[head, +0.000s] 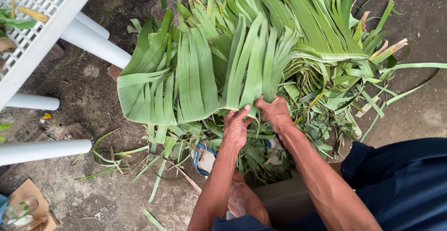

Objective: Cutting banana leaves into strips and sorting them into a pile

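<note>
A big heap of torn green banana leaves point(242, 49) lies on the dirt ground, its strips fanning outward. My left hand point(236, 126) grips the near edge of one leaf piece, fingers pinched on a strip. My right hand point(275, 112) is closed on the neighbouring strips of the same leaf, right beside the left hand. Both forearms reach forward from the lower right. Leaf scraps point(321, 105) are scattered under and around the hands.
A white plastic chair point(51, 26) lies on its side at the left, legs pointing right. A blue and white sandal point(203, 159) sits below the leaves. My knee point(244, 203) and dark blue clothing point(400, 184) fill the bottom right. Cardboard with glass items point(25, 210) is at bottom left.
</note>
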